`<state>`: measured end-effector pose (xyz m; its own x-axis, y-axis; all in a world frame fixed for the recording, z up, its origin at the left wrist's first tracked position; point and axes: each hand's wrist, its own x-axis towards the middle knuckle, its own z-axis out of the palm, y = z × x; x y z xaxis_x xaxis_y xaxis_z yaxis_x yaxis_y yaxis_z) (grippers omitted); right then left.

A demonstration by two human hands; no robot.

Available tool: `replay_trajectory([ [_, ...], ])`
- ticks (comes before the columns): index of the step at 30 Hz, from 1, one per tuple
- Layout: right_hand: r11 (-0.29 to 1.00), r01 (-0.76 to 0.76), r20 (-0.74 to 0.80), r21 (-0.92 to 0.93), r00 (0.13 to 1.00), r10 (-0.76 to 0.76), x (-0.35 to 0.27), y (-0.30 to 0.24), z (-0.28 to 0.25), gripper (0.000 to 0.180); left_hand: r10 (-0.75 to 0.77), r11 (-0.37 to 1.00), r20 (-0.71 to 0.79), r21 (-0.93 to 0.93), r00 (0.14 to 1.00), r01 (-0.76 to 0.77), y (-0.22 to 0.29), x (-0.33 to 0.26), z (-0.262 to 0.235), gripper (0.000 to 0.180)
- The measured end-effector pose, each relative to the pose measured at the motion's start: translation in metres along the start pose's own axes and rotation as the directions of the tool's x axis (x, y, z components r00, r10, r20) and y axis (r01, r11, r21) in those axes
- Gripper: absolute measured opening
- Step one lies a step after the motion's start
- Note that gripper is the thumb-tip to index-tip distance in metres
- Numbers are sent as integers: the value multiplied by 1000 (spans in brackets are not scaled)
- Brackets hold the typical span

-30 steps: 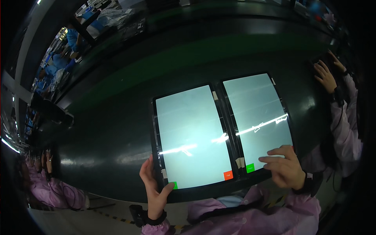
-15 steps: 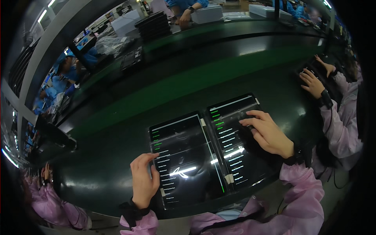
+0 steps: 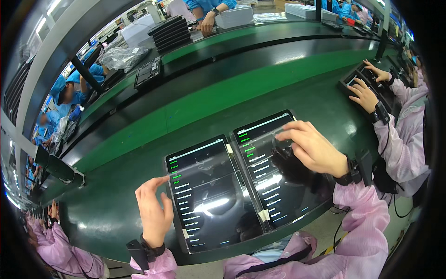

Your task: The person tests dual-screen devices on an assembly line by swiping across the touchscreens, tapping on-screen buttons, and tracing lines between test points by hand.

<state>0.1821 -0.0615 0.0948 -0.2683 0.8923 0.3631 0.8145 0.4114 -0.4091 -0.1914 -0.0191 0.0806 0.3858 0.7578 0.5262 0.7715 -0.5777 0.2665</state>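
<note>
Two black tablets lie side by side on the dark green bench, their screens lit with lists of green and white lines. At the edge of the left tablet (image 3: 209, 186) is my left hand (image 3: 152, 207), its index finger reaching to the upper left of the screen and the thumb apart. Over the right tablet (image 3: 265, 169) hovers my right hand (image 3: 313, 146), index finger stretched toward the upper screen; I cannot tell whether it touches. Neither hand holds anything. Clear film and pale tape tabs show on the tablets. Both wrists wear black bands.
To the right, a co-worker's hands (image 3: 364, 95) work over another dark device. Beyond the bench edge stand a stack of black trays (image 3: 169, 35), a clear plastic bag (image 3: 123, 58) and a dark tablet-shaped part (image 3: 147, 73). A metal frame post (image 3: 60, 165) rises at left.
The picture has brightened and the view has shifted slightly. My left hand has moved up along the left tablet's edge. My right hand stays over the right tablet's upper part.
</note>
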Motion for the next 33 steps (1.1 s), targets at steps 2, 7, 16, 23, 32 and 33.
replay_trajectory([
  [2, 1000, 21, 33, 5, 999, -21, 13, 6, -1, 30, 9, 1000, 26, -10, 1000, -9, -6, 7, 4, 41],
  [7, 992, 94, 156, 85, 982, -106, 44, 12, 21, 41, -42, 998, 70, -51, 997, 45, -19, 22, 23, 37],
  [16, 977, 213, 192, 0, 959, -209, 66, 17, 48, 34, -52, 997, 97, -60, 994, 58, -28, 25, 31, 43],
  [23, 990, 142, 220, -16, 966, -135, 62, 18, 50, 35, -41, 994, 163, -95, 986, 57, -29, 27, 35, 42],
  [32, 996, 77, 271, -49, 961, -61, 17, 7, 22, 38, 62, 994, 317, -106, 947, -29, 18, 2, 23, 39],
  [33, 995, 59, 307, -78, 951, -33, 8, 5, 17, 41, 84, 993, 346, -108, 934, -49, 25, -3, 21, 39],
])
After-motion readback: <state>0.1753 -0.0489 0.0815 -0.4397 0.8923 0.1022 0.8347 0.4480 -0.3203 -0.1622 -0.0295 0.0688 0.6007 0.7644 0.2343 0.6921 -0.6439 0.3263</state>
